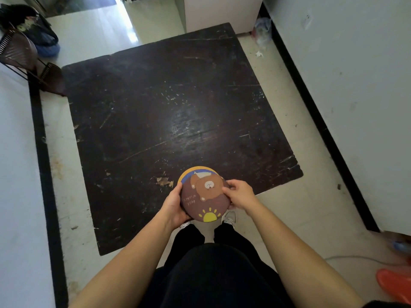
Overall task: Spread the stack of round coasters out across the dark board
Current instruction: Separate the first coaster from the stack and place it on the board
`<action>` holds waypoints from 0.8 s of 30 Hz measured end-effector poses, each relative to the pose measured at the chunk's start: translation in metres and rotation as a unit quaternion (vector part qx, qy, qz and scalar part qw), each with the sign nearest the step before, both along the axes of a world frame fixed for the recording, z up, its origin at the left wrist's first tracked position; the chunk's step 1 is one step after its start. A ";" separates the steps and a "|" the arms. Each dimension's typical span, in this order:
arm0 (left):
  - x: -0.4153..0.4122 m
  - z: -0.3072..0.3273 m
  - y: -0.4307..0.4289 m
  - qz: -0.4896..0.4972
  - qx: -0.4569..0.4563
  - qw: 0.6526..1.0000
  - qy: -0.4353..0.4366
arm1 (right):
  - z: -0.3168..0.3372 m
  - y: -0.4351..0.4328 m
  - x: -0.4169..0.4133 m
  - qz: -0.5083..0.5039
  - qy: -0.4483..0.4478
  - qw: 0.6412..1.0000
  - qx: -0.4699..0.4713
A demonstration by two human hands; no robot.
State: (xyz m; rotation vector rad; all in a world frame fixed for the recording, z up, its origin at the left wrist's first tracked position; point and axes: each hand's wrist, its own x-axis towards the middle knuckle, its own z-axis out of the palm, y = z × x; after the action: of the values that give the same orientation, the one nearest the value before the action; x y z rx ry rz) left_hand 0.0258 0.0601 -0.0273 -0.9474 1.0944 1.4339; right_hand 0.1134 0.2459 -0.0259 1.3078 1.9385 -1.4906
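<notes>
Head view has the coasters [204, 196] still stacked, held just above the near edge of the board [169, 112], left hand [174, 206] cupping them underneath and right hand [240, 193] pinching the top one's rim. Loose grip could probably dump them all at once. Board's bare everywhere past the stack, so loads of room.

The dark board [169, 112] lies bare; a folded chair [26, 61] crowds its far-left corner.

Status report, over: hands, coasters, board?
Left hand cradles the coaster stack; right hand pinches the top coaster. Dark board bare, none laid yet.
</notes>
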 end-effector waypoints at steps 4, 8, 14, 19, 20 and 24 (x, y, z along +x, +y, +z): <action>-0.004 0.002 0.000 0.027 -0.002 0.999 0.029 | 0.004 0.018 0.010 -0.061 0.018 0.998 -0.003; -0.014 0.008 -0.012 0.091 -0.041 0.991 0.094 | 0.008 0.027 0.012 -0.129 0.041 0.991 -0.014; -0.037 0.018 -0.062 0.173 -0.122 0.962 0.174 | 0.010 0.010 -0.018 -0.164 0.071 0.982 -0.059; -0.039 0.022 -0.117 0.230 -0.200 0.933 0.191 | 0.014 -0.034 -0.065 -0.180 0.084 0.966 -0.163; -0.038 0.022 -0.126 0.239 -0.205 0.929 0.192 | 0.016 -0.043 -0.078 -0.177 0.085 0.965 -0.176; -0.035 0.023 -0.153 0.264 -0.208 0.919 0.208 | 0.025 -0.086 -0.135 -0.123 0.104 0.967 -0.199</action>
State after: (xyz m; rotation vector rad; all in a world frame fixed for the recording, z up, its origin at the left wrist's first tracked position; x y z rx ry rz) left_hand -0.0091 -0.0930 -0.0044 -1.3511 1.5804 1.9467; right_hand -0.0212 0.1599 -0.0008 1.2799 1.5118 -2.0835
